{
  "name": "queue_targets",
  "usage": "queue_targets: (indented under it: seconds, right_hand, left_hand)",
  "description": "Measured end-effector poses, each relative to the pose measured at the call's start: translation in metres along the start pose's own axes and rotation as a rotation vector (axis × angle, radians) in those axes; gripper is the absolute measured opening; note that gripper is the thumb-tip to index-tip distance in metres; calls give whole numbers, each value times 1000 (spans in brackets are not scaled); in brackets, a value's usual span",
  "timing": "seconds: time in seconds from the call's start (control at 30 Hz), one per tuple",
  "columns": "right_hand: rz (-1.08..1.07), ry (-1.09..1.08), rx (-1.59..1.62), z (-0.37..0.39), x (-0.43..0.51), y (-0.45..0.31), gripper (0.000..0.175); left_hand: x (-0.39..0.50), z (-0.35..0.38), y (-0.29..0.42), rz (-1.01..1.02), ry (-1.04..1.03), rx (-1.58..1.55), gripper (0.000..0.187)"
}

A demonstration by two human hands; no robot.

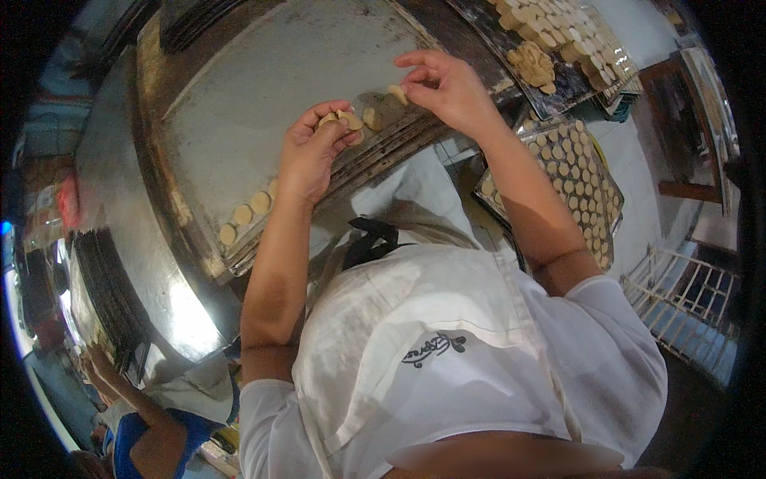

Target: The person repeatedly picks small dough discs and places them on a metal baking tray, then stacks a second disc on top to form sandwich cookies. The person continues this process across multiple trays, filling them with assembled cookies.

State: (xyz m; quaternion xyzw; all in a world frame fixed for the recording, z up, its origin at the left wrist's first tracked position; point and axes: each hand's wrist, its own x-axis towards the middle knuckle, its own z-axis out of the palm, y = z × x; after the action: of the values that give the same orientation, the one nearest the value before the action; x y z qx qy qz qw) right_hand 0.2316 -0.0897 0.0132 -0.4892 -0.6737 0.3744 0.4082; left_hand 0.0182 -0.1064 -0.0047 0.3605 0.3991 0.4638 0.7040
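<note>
My left hand [314, 141] grips a few round, pale dough discs [348, 120] between thumb and fingers. To its right, my right hand [446, 90] has its thumb tip against a single tilted dough disc [397, 94], with the index finger stretched out above. Another dough disc [372, 119] is between the two hands; whether it touches the metal sheet cannot be told. Both hands are over a worn grey baking sheet [257, 90], the top one of a stack. Along its near left edge runs a row of dough discs [243, 214], partly hidden by my left forearm.
At the upper right, a dark tray [547, 105] bears piled dough slices [556, 30] and a dough lump [531, 64]. Below it, another tray [562, 173] carries many discs. A wire rack [682, 299] stands right. A co-worker's hands [99, 371] are by stacked dark sheets [111, 293].
</note>
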Motion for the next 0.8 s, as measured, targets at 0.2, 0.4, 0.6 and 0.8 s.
queue_targets:
  seconds: [0.2,0.4,0.6,0.8]
  right_hand:
    - [167,-95,-49,3,7,6,36]
    - [-414,-34,-610,31,0,0,34]
    - [-129,-190,-222,32,9,2,32]
    - [88,82,-153,-2,11,4,32]
  left_hand:
    - [-3,-8,7,22,35,49,20]
    - [-3,-10,5,3,38,12,20]
    - [-3,-15,5,18,32,-24,20]
    - [-7,-21,10,16,62,-27,20]
